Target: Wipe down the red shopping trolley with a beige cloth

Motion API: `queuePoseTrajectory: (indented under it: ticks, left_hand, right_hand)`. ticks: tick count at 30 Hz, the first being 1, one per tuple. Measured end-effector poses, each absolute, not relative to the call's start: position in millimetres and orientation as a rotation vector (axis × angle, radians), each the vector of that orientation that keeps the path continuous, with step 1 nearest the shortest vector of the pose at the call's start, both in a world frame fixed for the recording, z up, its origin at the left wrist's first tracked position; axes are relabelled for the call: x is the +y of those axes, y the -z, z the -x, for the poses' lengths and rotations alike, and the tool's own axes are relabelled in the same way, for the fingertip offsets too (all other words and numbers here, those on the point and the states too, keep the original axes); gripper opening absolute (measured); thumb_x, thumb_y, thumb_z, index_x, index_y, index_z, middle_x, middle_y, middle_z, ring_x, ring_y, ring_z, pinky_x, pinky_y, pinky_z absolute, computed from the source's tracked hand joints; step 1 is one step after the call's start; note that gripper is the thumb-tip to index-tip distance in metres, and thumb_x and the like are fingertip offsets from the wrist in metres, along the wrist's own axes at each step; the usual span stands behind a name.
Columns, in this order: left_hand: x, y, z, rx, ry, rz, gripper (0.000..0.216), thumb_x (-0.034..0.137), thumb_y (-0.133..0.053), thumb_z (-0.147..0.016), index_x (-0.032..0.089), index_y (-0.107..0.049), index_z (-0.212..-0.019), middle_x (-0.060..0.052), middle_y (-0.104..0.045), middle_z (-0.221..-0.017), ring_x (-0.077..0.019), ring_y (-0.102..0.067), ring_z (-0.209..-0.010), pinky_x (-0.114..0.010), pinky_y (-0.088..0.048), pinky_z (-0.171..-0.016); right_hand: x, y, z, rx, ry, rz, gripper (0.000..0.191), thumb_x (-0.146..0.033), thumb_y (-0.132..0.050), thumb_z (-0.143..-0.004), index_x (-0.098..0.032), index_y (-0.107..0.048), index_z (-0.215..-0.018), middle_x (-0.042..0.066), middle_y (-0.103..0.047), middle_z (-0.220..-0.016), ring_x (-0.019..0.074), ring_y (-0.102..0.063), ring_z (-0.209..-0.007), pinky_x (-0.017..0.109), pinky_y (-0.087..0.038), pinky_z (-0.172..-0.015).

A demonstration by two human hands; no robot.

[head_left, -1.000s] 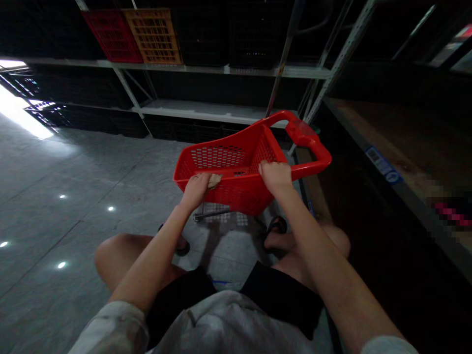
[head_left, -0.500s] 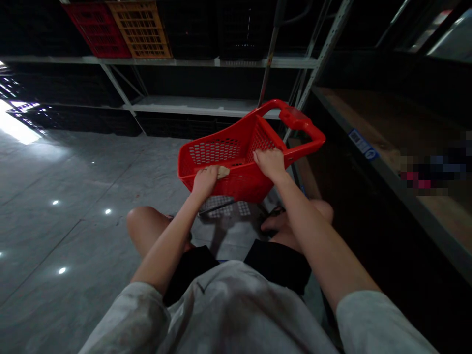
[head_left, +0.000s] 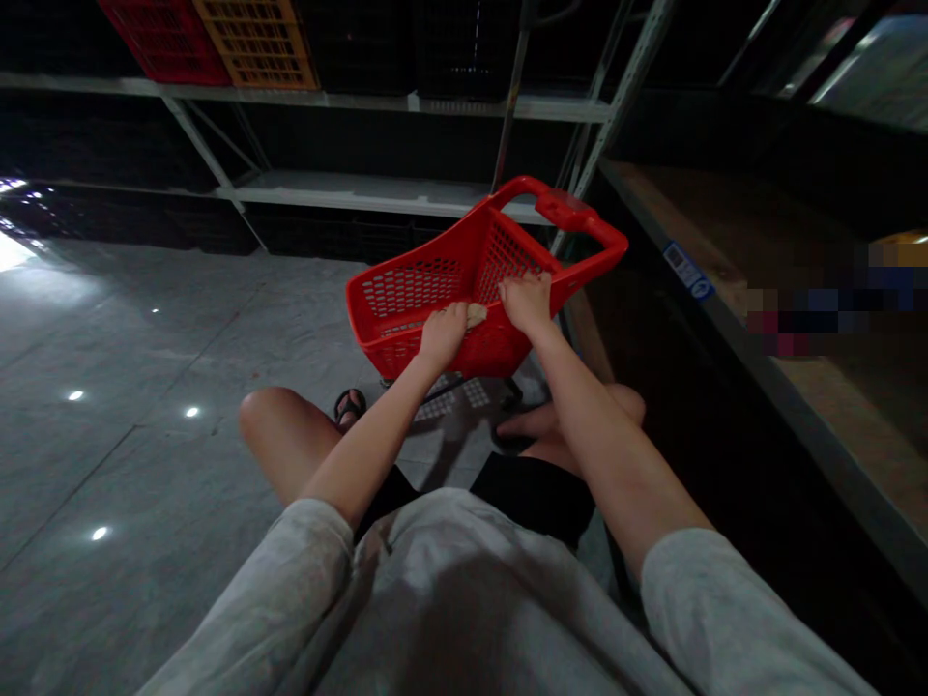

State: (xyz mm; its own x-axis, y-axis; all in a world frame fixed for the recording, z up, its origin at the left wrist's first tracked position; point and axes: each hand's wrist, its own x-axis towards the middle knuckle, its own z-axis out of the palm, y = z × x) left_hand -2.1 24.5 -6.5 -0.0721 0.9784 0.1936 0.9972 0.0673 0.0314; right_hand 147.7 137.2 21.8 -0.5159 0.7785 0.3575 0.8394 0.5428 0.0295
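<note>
A small red plastic shopping cart (head_left: 427, 290) with a perforated basket and a looped handle stands on the floor in front of my knees. My left hand (head_left: 441, 333) is closed on a small beige cloth (head_left: 476, 313) pressed against the cart's near rim. My right hand (head_left: 526, 300) grips the same rim just to the right, near the handle, with fingers curled over the edge. The two hands are almost touching. My bare knees and sandalled feet sit below the cart.
A metal shelving rack (head_left: 406, 101) runs across the back, with a red crate (head_left: 166, 34) and an orange crate (head_left: 257, 39) on it. A wooden shelf with a blue label (head_left: 687, 271) stands close on the right. Glossy grey floor (head_left: 108, 387) spreads to the left.
My left hand has slid right along the rim with the cloth, ending close to my right hand. The view has pulled back, so the cart appears farther away and higher in the picture.
</note>
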Motion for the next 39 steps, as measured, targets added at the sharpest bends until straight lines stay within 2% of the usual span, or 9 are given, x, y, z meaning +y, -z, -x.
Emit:
queuePoseTrajectory:
  ticks: [6, 10, 15, 19, 23, 27, 33, 37, 39]
  left_hand:
    - [20, 0, -4, -2.139, 0.217, 2.136, 0.032, 0.020, -0.033, -0.108, 0.014, -0.052, -0.133, -0.013, -0.070, -0.121, -0.0230, -0.070, -0.111, -0.032, -0.052, -0.093]
    - [-29, 8, 53, -2.204, 0.168, 2.082, 0.032, 0.016, -0.039, -0.104, 0.012, -0.054, -0.132, -0.016, -0.071, -0.120, -0.0280, -0.070, -0.112, -0.038, -0.054, -0.095]
    - [-65, 22, 90, -2.354, 0.179, 2.011, 0.035, 0.018, -0.041, -0.102, 0.013, -0.052, -0.136, -0.017, -0.069, -0.126, -0.0281, -0.070, -0.113, -0.038, -0.055, -0.095]
    - [-62, 29, 60, -2.316, 0.085, 1.810, 0.036, 0.017, -0.032, -0.103, 0.012, -0.056, -0.129, -0.019, -0.069, -0.114, -0.0320, -0.072, -0.099, -0.042, -0.057, -0.086]
    - [-52, 33, 7, -2.316, 0.115, 1.765, 0.035, 0.018, -0.029, -0.104, 0.012, -0.062, -0.113, -0.019, -0.070, -0.103, -0.0311, -0.073, -0.090, -0.040, -0.057, -0.081]
    - [-37, 30, -29, -2.279, 0.142, 1.913, 0.033, 0.014, -0.030, -0.103, 0.010, -0.061, -0.114, -0.019, -0.072, -0.101, -0.0284, -0.075, -0.087, -0.037, -0.056, -0.076]
    - [-33, 20, -1, -1.975, 0.116, 2.349, 0.022, 0.019, -0.047, -0.103, 0.016, -0.062, -0.119, -0.013, -0.076, -0.111, -0.0239, -0.073, -0.107, -0.037, -0.051, -0.101]
    - [-29, 17, 61, -1.889, 0.195, 2.500, 0.029, 0.016, -0.053, -0.099, 0.019, -0.062, -0.126, -0.011, -0.073, -0.125, -0.0210, -0.068, -0.118, -0.035, -0.047, -0.108]
    - [-23, 16, 88, -1.967, 0.221, 2.478, 0.027, 0.017, -0.050, -0.100, 0.018, -0.064, -0.123, -0.012, -0.073, -0.122, -0.0223, -0.067, -0.117, -0.037, -0.046, -0.109]
  right_hand:
    - [137, -18, -162, -2.525, 0.135, 1.303, 0.043, -0.028, -0.033, -0.107, -0.016, -0.075, -0.106, 0.016, -0.077, -0.119, 0.0309, -0.058, -0.115, 0.050, -0.026, -0.106]
    - [154, -24, -174, -2.548, 0.113, 1.312, 0.044, -0.028, -0.033, -0.106, -0.016, -0.076, -0.104, 0.015, -0.077, -0.118, 0.0303, -0.057, -0.117, 0.048, -0.026, -0.106]
    - [135, -25, -156, -2.615, 0.098, 1.279, 0.043, -0.027, -0.034, -0.106, -0.011, -0.074, -0.108, 0.020, -0.076, -0.117, 0.0289, -0.062, -0.111, 0.044, -0.030, -0.103]
    - [80, -9, -113, -2.702, 0.053, 1.146, 0.044, -0.032, -0.031, -0.108, -0.016, -0.071, -0.115, 0.012, -0.077, -0.118, 0.0257, -0.063, -0.110, 0.039, -0.033, -0.100]
    - [49, 8, -90, -2.741, -0.025, 1.050, 0.042, -0.035, -0.033, -0.107, -0.028, -0.075, -0.106, 0.002, -0.079, -0.117, 0.0224, -0.066, -0.107, 0.035, -0.035, -0.097]
    - [69, 12, -117, -2.734, -0.138, 1.062, 0.043, -0.028, -0.032, -0.107, -0.026, -0.075, -0.102, 0.004, -0.079, -0.115, 0.0200, -0.065, -0.113, 0.034, -0.033, -0.100]
    - [121, 10, -166, -2.764, -0.321, 0.962, 0.041, -0.025, -0.037, -0.104, -0.018, -0.070, -0.080, 0.006, -0.079, -0.094, 0.0136, -0.066, -0.094, 0.026, -0.036, -0.089]
    - [131, 14, -181, -2.755, -0.386, 0.863, 0.041, -0.031, -0.042, -0.099, -0.019, -0.059, -0.064, 0.002, -0.073, -0.077, 0.0138, -0.064, -0.082, 0.026, -0.036, -0.084]
    - [132, 17, -186, -2.747, -0.408, 0.834, 0.043, -0.034, -0.043, -0.098, -0.020, -0.054, -0.059, 0.001, -0.068, -0.071, 0.0137, -0.062, -0.076, 0.026, -0.036, -0.082]
